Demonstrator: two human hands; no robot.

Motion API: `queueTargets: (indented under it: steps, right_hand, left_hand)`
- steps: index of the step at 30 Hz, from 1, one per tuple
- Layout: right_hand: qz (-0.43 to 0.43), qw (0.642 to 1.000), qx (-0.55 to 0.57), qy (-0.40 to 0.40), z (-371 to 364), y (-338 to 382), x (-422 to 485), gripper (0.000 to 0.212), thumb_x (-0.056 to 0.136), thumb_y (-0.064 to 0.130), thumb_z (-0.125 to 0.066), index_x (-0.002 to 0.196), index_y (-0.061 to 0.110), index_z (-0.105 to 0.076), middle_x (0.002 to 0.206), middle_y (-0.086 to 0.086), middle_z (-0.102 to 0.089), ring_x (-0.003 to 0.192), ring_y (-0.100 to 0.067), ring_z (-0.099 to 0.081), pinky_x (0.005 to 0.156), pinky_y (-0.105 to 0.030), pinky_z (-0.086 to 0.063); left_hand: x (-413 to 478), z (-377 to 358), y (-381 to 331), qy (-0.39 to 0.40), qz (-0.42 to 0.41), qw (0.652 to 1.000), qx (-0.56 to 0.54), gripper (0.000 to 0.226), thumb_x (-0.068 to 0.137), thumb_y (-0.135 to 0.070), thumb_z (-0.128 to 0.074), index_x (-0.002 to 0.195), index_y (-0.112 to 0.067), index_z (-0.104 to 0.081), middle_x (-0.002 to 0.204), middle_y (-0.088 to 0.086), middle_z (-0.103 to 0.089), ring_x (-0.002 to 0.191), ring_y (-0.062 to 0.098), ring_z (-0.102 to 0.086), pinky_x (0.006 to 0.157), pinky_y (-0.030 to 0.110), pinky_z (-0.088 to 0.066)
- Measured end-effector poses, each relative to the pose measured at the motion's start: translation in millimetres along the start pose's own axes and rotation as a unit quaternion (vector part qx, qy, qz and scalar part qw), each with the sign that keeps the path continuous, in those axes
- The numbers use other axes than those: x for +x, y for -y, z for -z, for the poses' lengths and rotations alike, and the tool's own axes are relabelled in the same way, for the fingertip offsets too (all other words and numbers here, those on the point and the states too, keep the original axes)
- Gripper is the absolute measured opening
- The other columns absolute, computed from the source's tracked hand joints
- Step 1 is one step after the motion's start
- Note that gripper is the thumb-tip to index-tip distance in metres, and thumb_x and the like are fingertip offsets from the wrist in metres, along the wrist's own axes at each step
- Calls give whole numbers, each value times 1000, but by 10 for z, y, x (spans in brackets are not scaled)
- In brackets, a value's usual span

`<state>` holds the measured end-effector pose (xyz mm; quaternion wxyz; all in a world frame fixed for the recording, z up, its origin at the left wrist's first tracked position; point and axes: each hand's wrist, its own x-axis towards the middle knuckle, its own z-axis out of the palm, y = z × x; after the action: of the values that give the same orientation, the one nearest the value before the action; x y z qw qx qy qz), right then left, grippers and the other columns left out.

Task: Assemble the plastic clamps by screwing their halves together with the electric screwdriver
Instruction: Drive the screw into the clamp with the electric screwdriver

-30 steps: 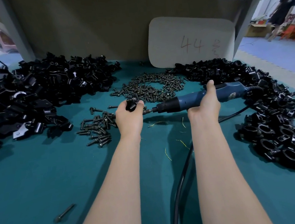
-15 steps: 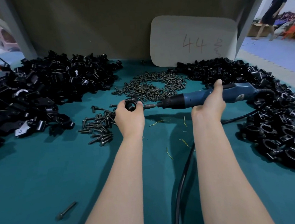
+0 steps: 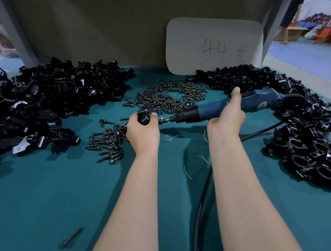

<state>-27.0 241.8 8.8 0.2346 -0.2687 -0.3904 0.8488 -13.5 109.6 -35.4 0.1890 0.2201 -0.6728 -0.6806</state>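
My left hand (image 3: 143,133) grips a black plastic clamp (image 3: 144,118) above the green table, its round bore facing me. My right hand (image 3: 228,118) holds the blue electric screwdriver (image 3: 215,109) level, its bit (image 3: 165,121) pointing left and meeting the clamp's right side. Loose clamp halves (image 3: 44,100) lie heaped at the left. Assembled clamps (image 3: 305,133) are piled along the right. Short screws (image 3: 168,97) lie in a ring at the middle back, and longer bolts (image 3: 108,142) lie just left of my left hand.
The screwdriver's black cable (image 3: 200,208) runs toward me between my forearms. A single bolt (image 3: 70,238) lies at the front left. A white card marked 44 (image 3: 213,45) leans on the back wall. A person (image 3: 292,8) stands far right beyond the table (image 3: 36,196).
The bit has stayed against the clamp, which has turned slightly so its bore shows. The view has shifted a little; both hands hold their places.
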Motion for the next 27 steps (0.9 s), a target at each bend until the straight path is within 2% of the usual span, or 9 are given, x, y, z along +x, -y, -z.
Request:
queueTargets:
  steps: [2, 6, 9, 13, 19, 24, 27]
  right_hand:
    - [-4, 1000, 1, -3, 2, 6, 7, 43, 91, 40, -60, 116, 15, -37, 92, 11, -49, 77, -2, -52, 53, -17, -38]
    - [-10, 999, 33, 0, 30, 32, 23, 40, 91, 38, -61, 116, 17, -37, 93, 10, -49, 78, -3, -52, 55, -18, -39]
    - [-7, 1000, 31, 0, 33, 43, 16, 40, 91, 38, -60, 117, 17, -37, 92, 11, -49, 78, -2, -52, 54, -17, -38]
    - [-4, 1000, 31, 2, 25, 33, 7, 38, 92, 37, -60, 116, 17, -38, 91, 12, -49, 77, -1, -52, 52, -15, -39]
    - [-9, 1000, 19, 2, 20, 21, 10, 41, 91, 40, -60, 116, 18, -36, 92, 12, -49, 78, -1, -51, 54, -16, -38]
    - [-1, 1000, 26, 3, 13, 22, 3, 38, 91, 37, -60, 115, 17, -38, 92, 12, -49, 77, -1, -52, 53, -15, -38]
    - [-1, 1000, 30, 2, 19, 25, 5, 39, 91, 38, -60, 116, 17, -39, 92, 12, -49, 78, -1, -51, 55, -16, -37]
  left_hand:
    - [17, 14, -2, -10, 4, 1000, -9, 30, 91, -26, -63, 116, -9, -62, 111, 9, -67, 97, 25, -62, 83, 33, -49]
    - [18, 17, 12, -23, -7, 1000, 0, 20, 91, -26, -63, 105, -11, -62, 103, 6, -66, 78, 16, -55, 61, 19, -36]
    - [4, 10, 17, -21, -11, 1000, 6, 18, 91, -25, -63, 104, -12, -61, 103, 5, -66, 83, 18, -55, 67, 21, -36]
    - [14, 14, 23, -25, -9, 1000, 0, 28, 91, -25, -63, 115, -10, -62, 112, 4, -65, 99, 21, -59, 79, 24, -41]
    - [25, 9, 30, -23, -8, 1000, -6, 30, 92, -25, -63, 118, -9, -61, 114, 5, -65, 96, 19, -59, 76, 24, -39]
    - [42, 5, 39, -19, -5, 1000, -10, 31, 91, -25, -63, 118, -9, -61, 115, 7, -65, 104, 25, -61, 81, 27, -45]
    - [49, 1, 23, -7, 28, 998, -51, 38, 92, -26, -62, 125, -9, -58, 125, 7, -61, 114, 24, -59, 98, 35, -48]
